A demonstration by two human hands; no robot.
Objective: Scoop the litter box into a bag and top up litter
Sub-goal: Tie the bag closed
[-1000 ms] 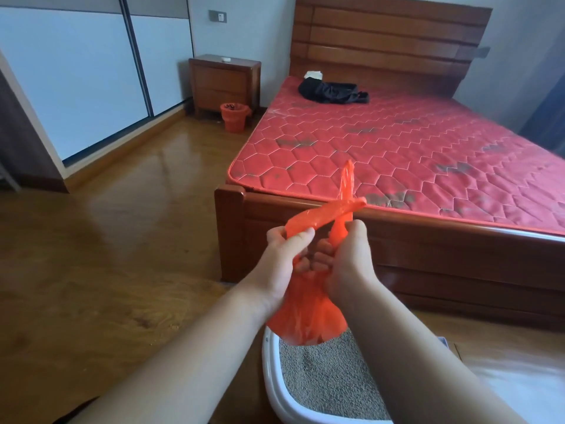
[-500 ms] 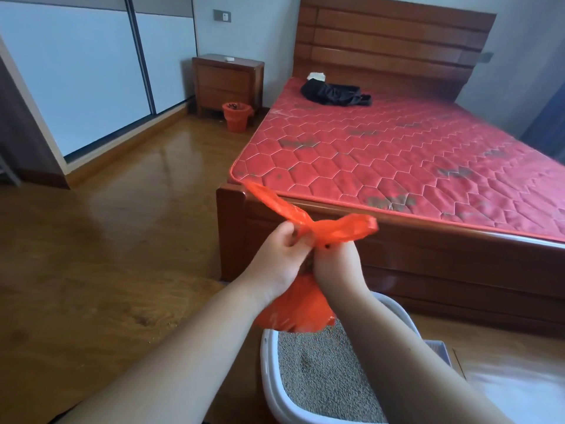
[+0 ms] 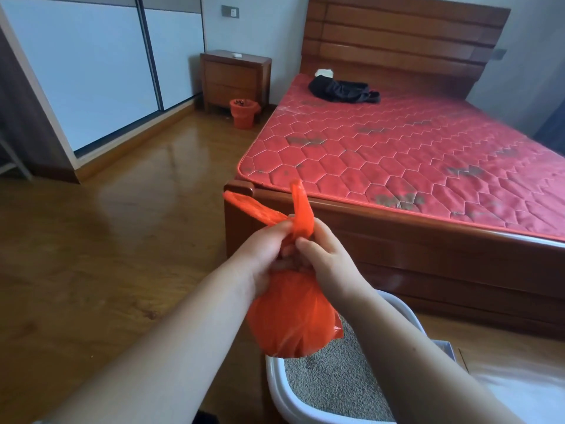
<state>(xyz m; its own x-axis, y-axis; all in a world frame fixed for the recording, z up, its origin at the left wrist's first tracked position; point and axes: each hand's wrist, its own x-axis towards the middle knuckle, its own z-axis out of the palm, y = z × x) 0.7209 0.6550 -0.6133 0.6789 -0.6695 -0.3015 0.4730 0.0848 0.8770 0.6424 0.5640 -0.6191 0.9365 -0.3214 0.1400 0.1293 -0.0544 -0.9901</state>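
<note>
left hand [image 3: 260,254] pinches bag [image 3: 290,319] | right hand [image 3: 331,260] pinches bag | forearms extended, hands touching

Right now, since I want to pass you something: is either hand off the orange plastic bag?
No, the left hand and the right hand both grip the orange plastic bag at its twisted neck.

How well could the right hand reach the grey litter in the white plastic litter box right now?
Probably not yet: the right hand and left hand both grip the neck of the orange plastic bag, which hangs over the white plastic litter box. Nothing else blocks the grey litter.
</note>
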